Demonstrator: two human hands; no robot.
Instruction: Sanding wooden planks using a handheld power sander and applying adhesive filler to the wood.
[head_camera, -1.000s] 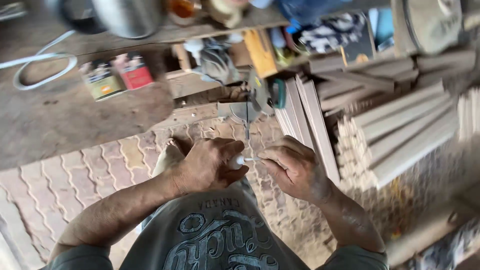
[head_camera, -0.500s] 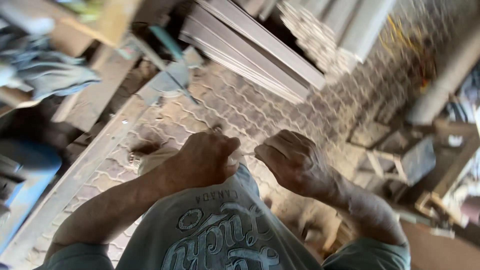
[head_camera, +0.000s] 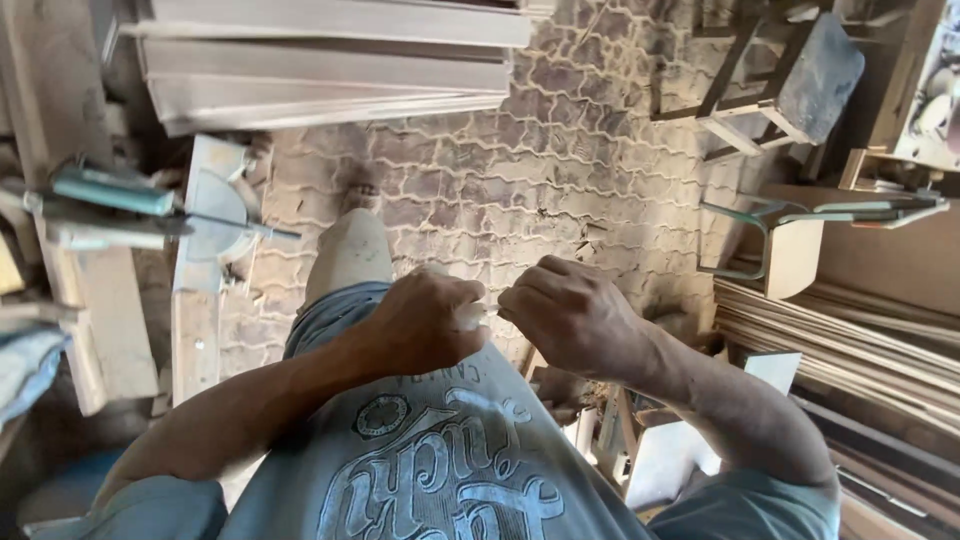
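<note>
Small white tube (head_camera: 468, 316) gripped in left hand (head_camera: 425, 325) for steadiness; its thin tip pinched by right hand (head_camera: 570, 318).

Stacked boards (head_camera: 330, 60) lie on the paved floor (head_camera: 520, 180), a wooden stool (head_camera: 790, 80) beyond

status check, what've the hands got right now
Left hand fisted around a small white object. Right hand pinching at its tip, which is too small to identify. Both held over the paved floor, nothing between them.
</note>
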